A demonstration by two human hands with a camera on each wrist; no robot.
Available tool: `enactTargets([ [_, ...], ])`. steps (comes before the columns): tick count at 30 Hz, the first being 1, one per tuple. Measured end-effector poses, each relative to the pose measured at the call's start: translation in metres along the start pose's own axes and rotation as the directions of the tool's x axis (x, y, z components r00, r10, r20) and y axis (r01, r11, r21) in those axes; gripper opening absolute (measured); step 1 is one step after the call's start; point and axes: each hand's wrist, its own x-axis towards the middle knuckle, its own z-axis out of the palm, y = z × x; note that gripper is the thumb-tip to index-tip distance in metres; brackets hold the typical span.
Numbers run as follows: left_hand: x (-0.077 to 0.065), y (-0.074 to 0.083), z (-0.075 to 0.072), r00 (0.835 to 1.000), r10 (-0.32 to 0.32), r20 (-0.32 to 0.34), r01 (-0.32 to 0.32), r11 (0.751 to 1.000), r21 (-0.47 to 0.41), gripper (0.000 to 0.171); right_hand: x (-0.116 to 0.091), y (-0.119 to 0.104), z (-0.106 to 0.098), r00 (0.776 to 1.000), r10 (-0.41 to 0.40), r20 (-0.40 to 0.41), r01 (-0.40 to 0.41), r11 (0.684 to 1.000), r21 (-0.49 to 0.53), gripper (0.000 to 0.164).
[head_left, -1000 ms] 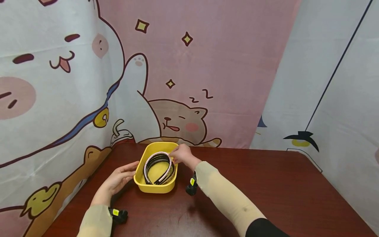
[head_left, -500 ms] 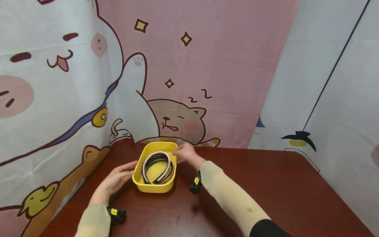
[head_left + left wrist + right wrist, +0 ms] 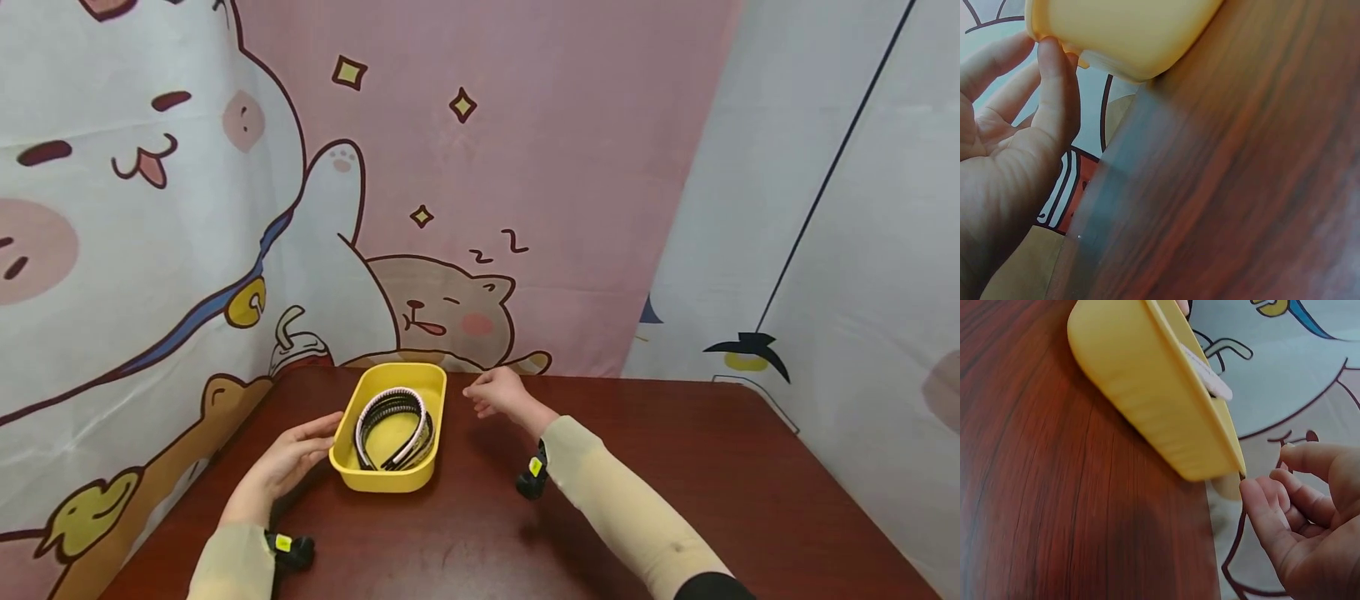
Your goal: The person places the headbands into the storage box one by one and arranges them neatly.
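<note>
A yellow plastic basin (image 3: 358, 481) stands on the table, with several headbands (image 3: 401, 398), black ones and a pale pink one, lying together inside. At the basin's left side is my left hand (image 3: 291, 454), its fingers extended. In the left wrist view, fingertips (image 3: 1049, 50) of that hand touch the outside of the basin just under its rim. My right hand (image 3: 504, 395) is in the air to the right of the basin, apart from it, with loosely bent fingers and nothing held. One headband's pale end (image 3: 1213, 378) shows above the rim in the right wrist view.
The dark reddish-brown table (image 3: 637, 467) extends to the right and toward the front. A cartoon-printed cloth (image 3: 570, 208) hangs behind it and along both sides. The basin is close to the table's back left corner.
My right hand has let go of the basin's right rim and moved off to the right. The left hand stays at the basin's left side. The whole scene shifts slightly left in view.
</note>
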Motion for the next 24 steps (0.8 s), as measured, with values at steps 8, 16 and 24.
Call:
enactTargets([
  [8,0.000,0.000,-0.001,1.000,0.016,0.011,-0.016,1.000,0.000,0.058,-0.012,0.020,-0.034,0.999,0.013,-0.049,-0.014,1.000,-0.010,0.018],
  [16,-0.002,-0.001,-0.007,1.000,0.021,0.018,-0.021,1.000,0.000,0.058,-0.021,0.031,-0.068,0.997,0.011,-0.072,-0.015,0.998,-0.056,0.026],
  [24,-0.004,0.004,-0.011,1.000,0.009,-0.015,-0.009,1.000,0.023,0.056,-0.028,0.028,-0.091,0.997,-0.005,-0.077,0.000,0.998,-0.064,0.028],
])
